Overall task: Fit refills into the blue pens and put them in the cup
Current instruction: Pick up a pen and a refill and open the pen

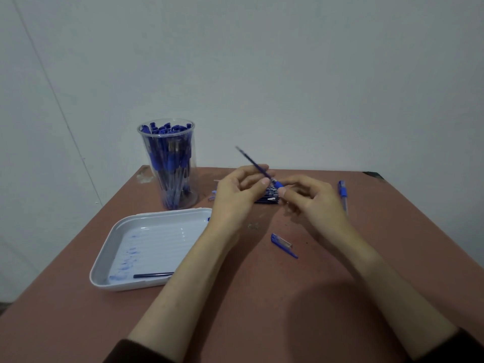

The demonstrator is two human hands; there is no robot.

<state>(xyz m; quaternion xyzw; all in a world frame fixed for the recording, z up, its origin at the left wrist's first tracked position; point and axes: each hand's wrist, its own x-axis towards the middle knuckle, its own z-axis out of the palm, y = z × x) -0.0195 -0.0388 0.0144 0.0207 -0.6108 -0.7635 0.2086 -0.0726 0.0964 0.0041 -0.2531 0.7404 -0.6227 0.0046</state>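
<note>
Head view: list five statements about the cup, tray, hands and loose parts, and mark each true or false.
1. The clear cup stands upright, full of blue pens. True.
2. Three capped pens lie in the white tray. False: only one dark refill lies there, beside blue ink smears.
3. The left hand pinches a refill while the right hand pinches the blue grip at its end. True.
4. The blue cap is in the cup. False: it lies on the table by the right forearm.
5. A pen lies on the table right of the right hand. True.
</note>
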